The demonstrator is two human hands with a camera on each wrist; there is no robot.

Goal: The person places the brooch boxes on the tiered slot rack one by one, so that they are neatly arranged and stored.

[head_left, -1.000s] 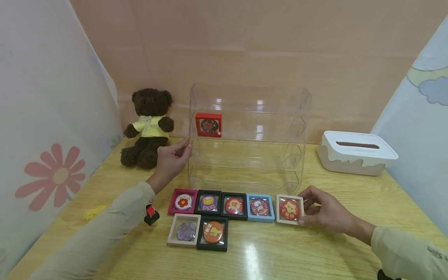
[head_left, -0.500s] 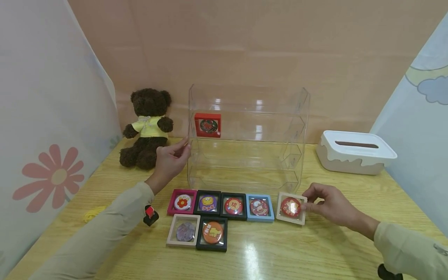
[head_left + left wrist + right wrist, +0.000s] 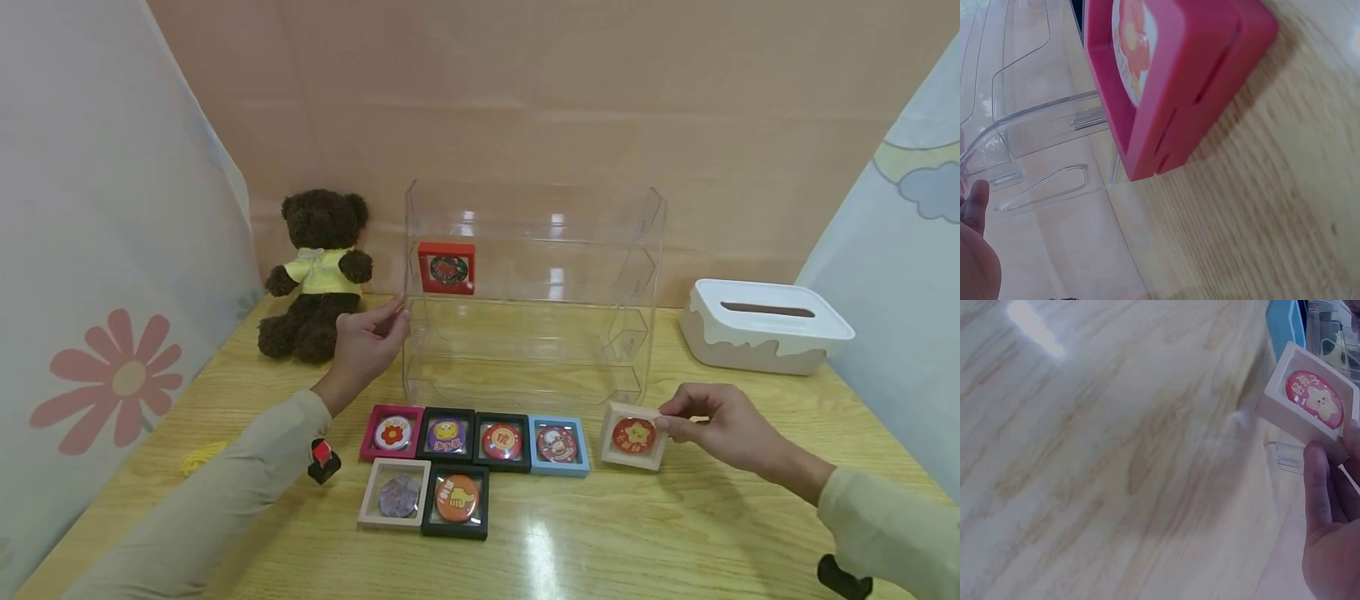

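Observation:
My right hand [image 3: 723, 429] pinches the right edge of a cream square frame [image 3: 609, 454] with a red star badge inside. The frame is tilted and looks lifted off the table; the right wrist view shows the thumb and fingers on one corner of this cream frame [image 3: 1294, 419]. At the clear tiered display rack [image 3: 525, 329], my left hand [image 3: 363, 346] pinches the left side edge between thumb and fingers. A red frame [image 3: 447, 268] stands on one of the rack's upper tiers at the left. Below the left hand lies a magenta frame [image 3: 367, 433] with a flower badge.
Beside the magenta frame lie two black frames [image 3: 448, 459] and a light blue frame [image 3: 559, 470]. Nearer lie another cream frame [image 3: 367, 506] and a black thumb-badge frame [image 3: 455, 532]. A brown teddy bear [image 3: 322, 258] sits left, a tissue box [image 3: 765, 333] right, and yellow cord [image 3: 201, 455] by the left sleeve.
My right hand has picked up the cream star frame from the table and moved it slightly right and up, tilting it. The left hand has stayed at the rack's edge.

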